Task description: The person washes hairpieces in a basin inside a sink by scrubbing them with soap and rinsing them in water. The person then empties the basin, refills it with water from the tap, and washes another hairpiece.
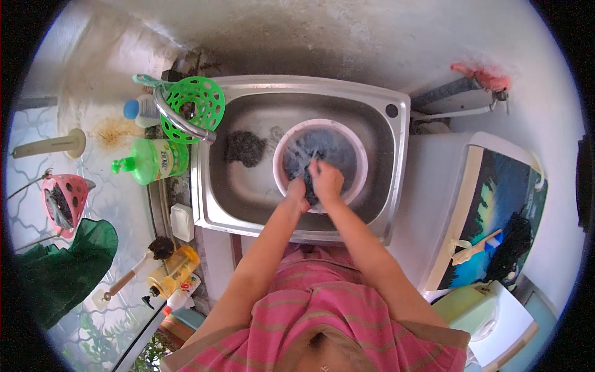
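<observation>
A pale pink round basin (362, 158) stands in the steel sink (248, 105), holding cloudy, dark water. Over it my left hand (299, 193) and my right hand (327, 181) are close together, both closed round a dark, wet, hair-like bundle (310, 189). The right hand is a little higher and farther over the water, with its fingers curled. My left hand is near the basin's front left rim. Part of the bundle is hidden by my fingers. Another black, frizzy clump (245, 149) lies on the sink floor, left of the basin.
A curved tap (201, 132) and green perforated basket (211, 102) are at the sink's left edge, beside a green pump bottle (145, 162). An amber bottle (176, 270) stands farther forward. On the right, a dark-topped surface holds a wooden-handled brush (474, 248) and black fibres (514, 242).
</observation>
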